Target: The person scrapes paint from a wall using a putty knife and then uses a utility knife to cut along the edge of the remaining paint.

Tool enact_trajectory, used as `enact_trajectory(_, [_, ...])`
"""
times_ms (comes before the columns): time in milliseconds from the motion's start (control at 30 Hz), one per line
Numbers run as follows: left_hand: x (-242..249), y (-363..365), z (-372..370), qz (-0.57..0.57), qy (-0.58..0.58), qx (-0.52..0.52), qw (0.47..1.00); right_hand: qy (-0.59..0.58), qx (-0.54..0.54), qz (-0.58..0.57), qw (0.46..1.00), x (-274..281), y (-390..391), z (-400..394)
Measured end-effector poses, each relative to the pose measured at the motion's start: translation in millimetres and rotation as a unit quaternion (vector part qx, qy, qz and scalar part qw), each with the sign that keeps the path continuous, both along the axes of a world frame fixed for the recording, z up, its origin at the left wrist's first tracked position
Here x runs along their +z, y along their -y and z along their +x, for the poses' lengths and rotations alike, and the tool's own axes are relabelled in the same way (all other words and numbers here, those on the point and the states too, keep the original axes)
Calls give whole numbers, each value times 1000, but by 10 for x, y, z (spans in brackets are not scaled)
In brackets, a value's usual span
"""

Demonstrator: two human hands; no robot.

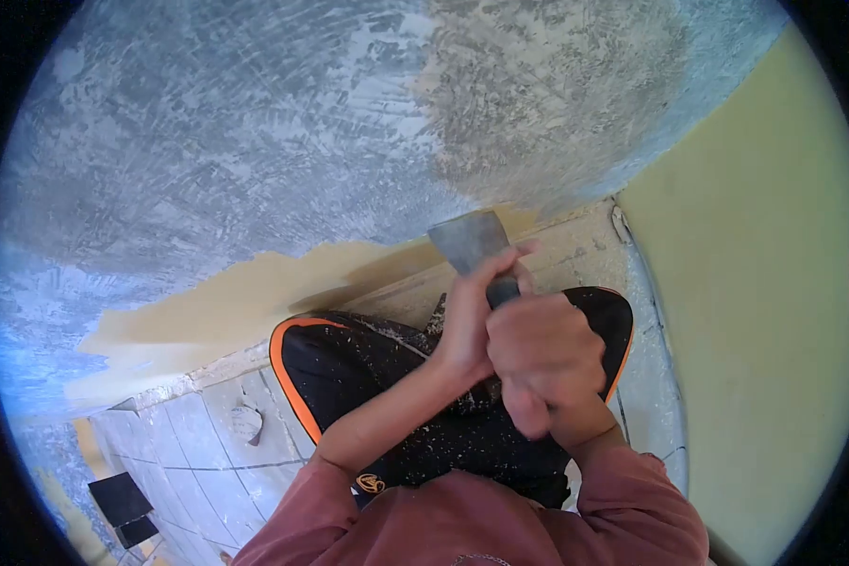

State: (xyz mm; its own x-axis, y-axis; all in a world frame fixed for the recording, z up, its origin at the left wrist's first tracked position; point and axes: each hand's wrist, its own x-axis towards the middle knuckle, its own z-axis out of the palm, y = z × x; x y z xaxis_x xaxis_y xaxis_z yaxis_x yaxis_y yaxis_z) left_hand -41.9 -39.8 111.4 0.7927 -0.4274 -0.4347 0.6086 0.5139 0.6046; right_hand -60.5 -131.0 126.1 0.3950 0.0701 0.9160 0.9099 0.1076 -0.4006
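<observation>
A scraper point(470, 241) with a wide metal blade and a dark handle points up toward the foot of the wall. My left hand point(470, 316) is wrapped round its handle near the blade. Just to the right, my right hand point(545, 358) is closed around the lower end of the handle, most of which its fingers hide. The blade's edge lies over the strip of bare yellowish wall point(321, 269) below the rough, scraped grey-blue surface point(283, 151). Whether the blade touches the wall I cannot tell.
My legs in black trousers point(434, 453) are folded beneath my hands, speckled with flakes. A plain green wall point(755, 236) rises at the right. Pale floor tiles point(193, 429) extend left, with a small round piece point(246, 424) and a dark square object point(120, 500) on them.
</observation>
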Motion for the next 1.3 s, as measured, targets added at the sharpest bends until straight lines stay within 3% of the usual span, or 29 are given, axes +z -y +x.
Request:
enact_trajectory(133, [-211, -22, 126, -25, -14, 24, 999, 18, -2, 29, 999, -221, -88, 171])
enact_trajectory(200, [-3, 29, 48, -21, 4, 21, 1000, -20, 1, 57, 998, -78, -18, 86])
enact_trajectory(267, [90, -1, -56, -36, 19, -21, 999, -142, 31, -79, 986, 207, 83, -147])
enact_trajectory(333, [-119, 6, 76, -36, -16, 3, 999, -139, -20, -97, 985, 12, 28, -96])
enact_trajectory(400, [-147, 38, 140, -46, -37, 25, 998, -16, -18, 27, 999, -178, -38, 143])
enact_trajectory(533, [69, -3, -9, -2, 22, 0, 1000, -8, 52, -17, 998, 47, 46, -75])
enact_trajectory(567, [98, 0, -35, 10, 25, 4, 1000, -67, 3, -123, 990, 51, 88, -69])
enact_trajectory(600, [48, 13, -29, 7, 23, 8, 1000, -69, 7, -126, 990, -17, 47, -28])
enact_trajectory(667, [-18, 54, 86, -27, -16, 33, 999, -13, -65, 42, 997, -154, -69, 125])
enact_trajectory(733, [86, 58, -26, -23, -1, 12, 1000, -9, -46, 3, 999, -16, 12, -22])
enact_trajectory(800, [35, 11, 9, -9, 17, -11, 1000, -20, 49, -38, 998, 90, 63, -119])
enact_trajectory(833, [-167, -6, 97, -41, 2, -2, 999, -98, -180, -445, 872, 151, 81, -160])
enact_trajectory(867, [-270, -5, 132, -76, -12, 7, 997, -97, -178, -448, 871, 79, 26, -105])
enact_trajectory(900, [-211, 13, 75, -61, -13, 15, 998, -41, -102, -227, 968, -61, -63, 31])
enact_trajectory(933, [-134, 40, 62, -66, -6, 14, 998, 21, -16, 8, 1000, -131, -89, 136])
enact_trajectory(1067, [-55, 30, 16, -14, -20, 35, 999, -2, 29, -43, 999, 95, 11, -101])
enact_trajectory(1133, [-108, 31, -15, 1, -28, 46, 999, -15, 10, -13, 1000, -97, -46, 64])
enact_trajectory(1200, [-83, 24, 76, -107, -24, 0, 994, -13, -16, 15, 1000, -50, -26, 110])
enact_trajectory(1300, [68, 28, -9, -30, 27, -17, 999, -34, -31, -65, 997, 90, 53, -116])
